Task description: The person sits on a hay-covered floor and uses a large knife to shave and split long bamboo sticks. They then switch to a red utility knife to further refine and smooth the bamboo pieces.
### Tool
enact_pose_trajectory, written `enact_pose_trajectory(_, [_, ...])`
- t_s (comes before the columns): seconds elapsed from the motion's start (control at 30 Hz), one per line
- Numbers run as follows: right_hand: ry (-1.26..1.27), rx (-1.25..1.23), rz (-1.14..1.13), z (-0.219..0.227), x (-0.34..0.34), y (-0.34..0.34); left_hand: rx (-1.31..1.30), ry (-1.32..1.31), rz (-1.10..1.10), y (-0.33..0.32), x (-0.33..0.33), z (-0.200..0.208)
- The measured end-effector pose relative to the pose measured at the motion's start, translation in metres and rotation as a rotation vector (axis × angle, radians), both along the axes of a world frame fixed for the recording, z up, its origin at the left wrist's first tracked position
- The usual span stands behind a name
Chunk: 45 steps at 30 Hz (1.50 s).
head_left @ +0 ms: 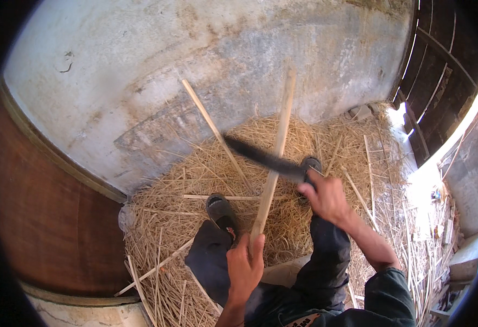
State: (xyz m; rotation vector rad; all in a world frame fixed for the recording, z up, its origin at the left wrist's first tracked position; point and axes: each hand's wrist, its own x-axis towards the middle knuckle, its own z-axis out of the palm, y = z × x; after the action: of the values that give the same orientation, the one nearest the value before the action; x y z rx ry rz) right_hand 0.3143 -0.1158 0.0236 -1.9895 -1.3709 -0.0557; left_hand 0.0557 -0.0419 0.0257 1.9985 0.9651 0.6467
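Observation:
My left hand [246,262] grips the lower end of a long pale strip of split wood or bamboo [280,143], which slants up and away from me. Closed round the handle of a dark machete [263,159] is my right hand [326,197]. The machete's blade points left across the strip and is blurred by motion. Whether the blade touches the strip I cannot tell. Both hands are above my parted knees, and the handle is mostly hidden inside my right fist.
Straw-like shavings [271,218] cover the floor round my shoes. Another pale stick [211,122] leans beyond the blade, and several loose strips lie about. A stained wall [206,49] rises ahead, a brown panel [59,212] stands left, and dark boards [440,65] are at right.

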Motion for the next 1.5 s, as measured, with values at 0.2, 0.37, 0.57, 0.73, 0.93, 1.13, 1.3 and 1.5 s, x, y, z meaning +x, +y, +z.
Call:
enact_pose_trajectory(0.2, [-0.138, -0.115, 0.152, 0.014, -0.003, -0.006, -0.044, -0.007, -0.013, 0.001, -0.002, -0.006])
enact_pose_trajectory(0.37, [-0.143, -0.047, -0.065, 0.015, 0.037, 0.005, -0.036, 0.013, -0.025, -0.008, -0.010, -0.012])
enact_pose_trajectory(0.57, [-0.175, -0.129, 0.070, 0.008, 0.022, 0.001, -0.359, -0.079, -0.108, -0.004, -0.008, -0.014])
enact_pose_trajectory(0.73, [-0.141, -0.111, 0.052, 0.013, 0.034, 0.002, -0.544, -0.185, -0.153, -0.009, -0.018, -0.021])
enact_pose_trajectory(0.93, [-0.186, -0.185, 0.138, 0.009, 0.016, -0.005, -0.202, -0.014, -0.052, -0.009, -0.009, -0.007])
enact_pose_trajectory(1.13, [0.370, 0.163, -0.401, 0.009, 0.161, 0.011, -0.311, 0.013, -0.116, -0.004, -0.041, -0.031])
enact_pose_trajectory(1.3, [0.718, 0.260, -0.517, -0.076, 0.190, -0.035, -0.569, -0.241, -0.032, 0.006, -0.043, -0.022])
enact_pose_trajectory(1.5, [0.381, -0.169, -0.876, -0.307, 0.154, -0.152, -0.574, -0.297, -0.038, 0.020, -0.028, -0.009])
